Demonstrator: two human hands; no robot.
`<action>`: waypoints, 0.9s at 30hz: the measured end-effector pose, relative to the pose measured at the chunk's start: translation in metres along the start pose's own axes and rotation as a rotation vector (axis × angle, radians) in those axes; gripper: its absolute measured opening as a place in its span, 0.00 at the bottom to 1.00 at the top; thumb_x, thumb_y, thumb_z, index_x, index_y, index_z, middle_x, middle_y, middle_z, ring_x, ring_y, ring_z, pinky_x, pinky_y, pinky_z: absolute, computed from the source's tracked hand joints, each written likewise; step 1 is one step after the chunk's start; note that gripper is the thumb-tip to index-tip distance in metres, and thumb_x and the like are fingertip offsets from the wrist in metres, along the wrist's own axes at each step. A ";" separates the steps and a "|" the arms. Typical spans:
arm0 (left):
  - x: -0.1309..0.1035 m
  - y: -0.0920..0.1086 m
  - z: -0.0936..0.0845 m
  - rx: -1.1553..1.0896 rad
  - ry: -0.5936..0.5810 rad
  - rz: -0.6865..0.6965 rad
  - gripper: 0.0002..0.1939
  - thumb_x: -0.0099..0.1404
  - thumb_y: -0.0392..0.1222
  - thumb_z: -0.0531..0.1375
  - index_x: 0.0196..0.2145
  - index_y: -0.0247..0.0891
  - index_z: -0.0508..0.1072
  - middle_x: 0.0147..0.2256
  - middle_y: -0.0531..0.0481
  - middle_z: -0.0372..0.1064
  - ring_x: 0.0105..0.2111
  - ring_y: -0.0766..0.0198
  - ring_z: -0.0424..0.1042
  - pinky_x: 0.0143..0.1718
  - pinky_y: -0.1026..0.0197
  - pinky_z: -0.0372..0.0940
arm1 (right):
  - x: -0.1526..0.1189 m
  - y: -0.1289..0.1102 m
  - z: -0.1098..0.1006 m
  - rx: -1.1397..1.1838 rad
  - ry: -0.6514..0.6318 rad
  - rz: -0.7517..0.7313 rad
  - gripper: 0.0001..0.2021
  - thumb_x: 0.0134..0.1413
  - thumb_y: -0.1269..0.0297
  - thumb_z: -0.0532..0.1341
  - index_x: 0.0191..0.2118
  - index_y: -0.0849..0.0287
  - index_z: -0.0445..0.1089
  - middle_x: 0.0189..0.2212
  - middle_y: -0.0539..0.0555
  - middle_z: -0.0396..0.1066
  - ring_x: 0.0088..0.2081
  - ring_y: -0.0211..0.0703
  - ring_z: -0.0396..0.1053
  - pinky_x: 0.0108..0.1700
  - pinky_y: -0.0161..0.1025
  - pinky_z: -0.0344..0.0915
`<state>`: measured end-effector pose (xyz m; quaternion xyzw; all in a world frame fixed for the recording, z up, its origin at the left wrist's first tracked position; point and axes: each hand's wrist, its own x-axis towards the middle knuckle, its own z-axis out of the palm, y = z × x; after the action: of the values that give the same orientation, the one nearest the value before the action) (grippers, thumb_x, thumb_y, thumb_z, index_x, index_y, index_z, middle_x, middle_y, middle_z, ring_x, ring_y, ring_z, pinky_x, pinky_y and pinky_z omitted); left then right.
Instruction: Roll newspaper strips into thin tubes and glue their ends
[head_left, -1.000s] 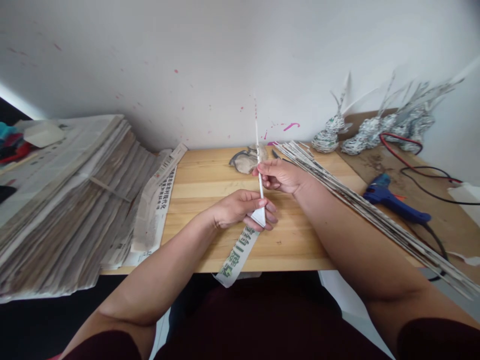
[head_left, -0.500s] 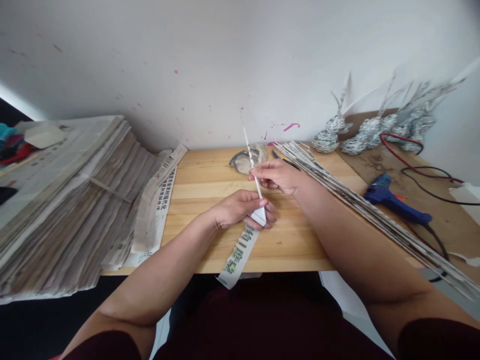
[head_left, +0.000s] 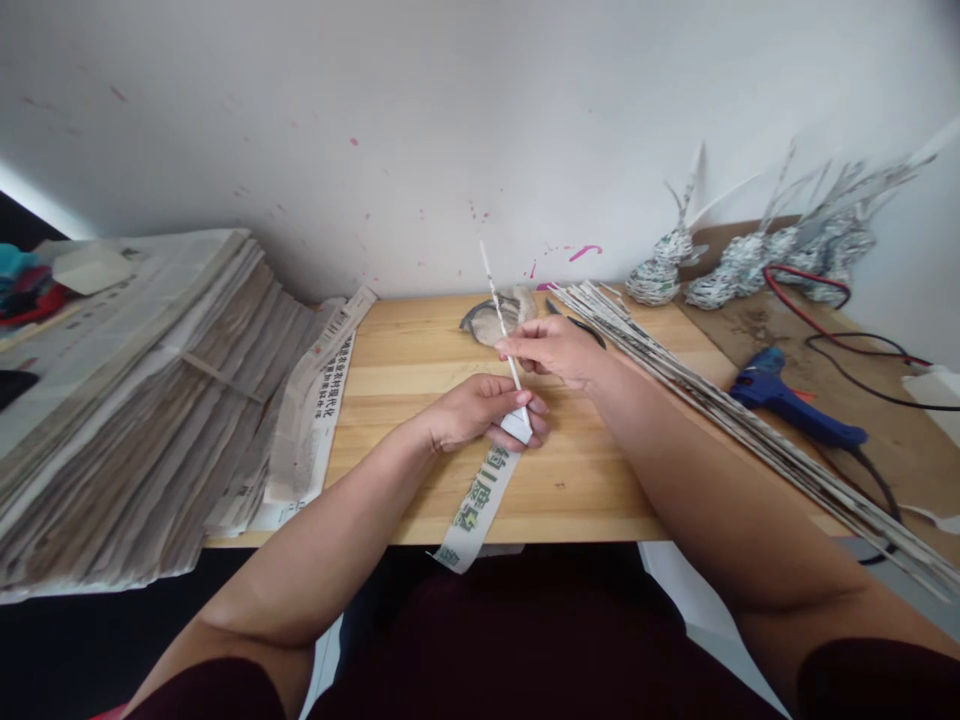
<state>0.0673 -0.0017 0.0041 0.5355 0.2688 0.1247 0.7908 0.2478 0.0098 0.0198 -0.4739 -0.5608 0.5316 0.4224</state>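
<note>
A strip of newspaper point(head_left: 480, 505) with green lettering hangs from my left hand point(head_left: 487, 412) down over the front edge of the table. Its upper part is rolled into a thin paper tube point(head_left: 491, 278) that slants up and away toward the wall. My left hand is closed on the lower end, with the thumb pressing where the flat strip meets the roll. Higher up, my right hand point(head_left: 551, 350) pinches the tube between thumb and fingertips. Behind the tube lies a beige and grey cloth-like bundle point(head_left: 487, 318), partly covered by it.
A tall stack of newspapers point(head_left: 150, 400) stands at left beside cut newspaper strips point(head_left: 315, 420). Rolled paper sticks point(head_left: 697, 400) run diagonally at right, next to a blue glue gun point(head_left: 799, 400) with a cord. Woven paper figures point(head_left: 656, 268) stand along the wall on brown board point(head_left: 780, 330).
The tube's tip has shifted slightly left and its spotted markings look different. The hanging strip has swung a little. Both hands keep nearly the same place and grip.
</note>
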 end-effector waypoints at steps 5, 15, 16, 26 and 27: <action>-0.002 0.002 -0.002 0.035 0.003 0.039 0.19 0.64 0.51 0.61 0.42 0.30 0.75 0.38 0.36 0.76 0.37 0.55 0.78 0.36 0.54 0.73 | 0.000 -0.005 0.003 0.089 0.084 -0.021 0.19 0.40 0.49 0.72 0.28 0.60 0.71 0.18 0.46 0.60 0.20 0.30 0.54 0.18 0.30 0.45; -0.002 0.000 -0.002 0.015 -0.064 0.006 0.20 0.63 0.52 0.62 0.43 0.30 0.74 0.40 0.34 0.76 0.38 0.53 0.78 0.36 0.54 0.73 | -0.004 -0.002 -0.010 0.231 -0.238 0.094 0.16 0.45 0.53 0.70 0.33 0.61 0.74 0.20 0.49 0.64 0.23 0.34 0.62 0.19 0.30 0.50; -0.002 0.000 -0.002 0.016 -0.056 0.012 0.20 0.63 0.52 0.62 0.43 0.31 0.74 0.40 0.34 0.76 0.38 0.53 0.78 0.36 0.54 0.72 | -0.003 -0.002 -0.009 0.219 -0.214 0.084 0.16 0.44 0.53 0.70 0.32 0.61 0.74 0.19 0.49 0.64 0.22 0.34 0.61 0.19 0.31 0.49; 0.003 -0.001 -0.005 0.058 0.023 0.073 0.19 0.63 0.51 0.63 0.42 0.30 0.75 0.36 0.37 0.76 0.36 0.56 0.77 0.36 0.56 0.72 | -0.002 -0.005 0.006 -0.160 0.185 -0.142 0.17 0.45 0.51 0.69 0.22 0.60 0.69 0.17 0.46 0.59 0.21 0.31 0.54 0.21 0.32 0.47; 0.002 -0.001 -0.004 0.042 0.016 0.066 0.19 0.63 0.51 0.63 0.42 0.30 0.75 0.36 0.36 0.76 0.36 0.56 0.78 0.36 0.55 0.72 | -0.002 -0.006 0.005 -0.082 0.110 -0.092 0.17 0.46 0.50 0.68 0.25 0.60 0.71 0.17 0.46 0.59 0.21 0.31 0.55 0.21 0.31 0.47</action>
<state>0.0666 0.0024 0.0016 0.5598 0.2597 0.1492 0.7726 0.2432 0.0065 0.0254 -0.4931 -0.5790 0.4614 0.4569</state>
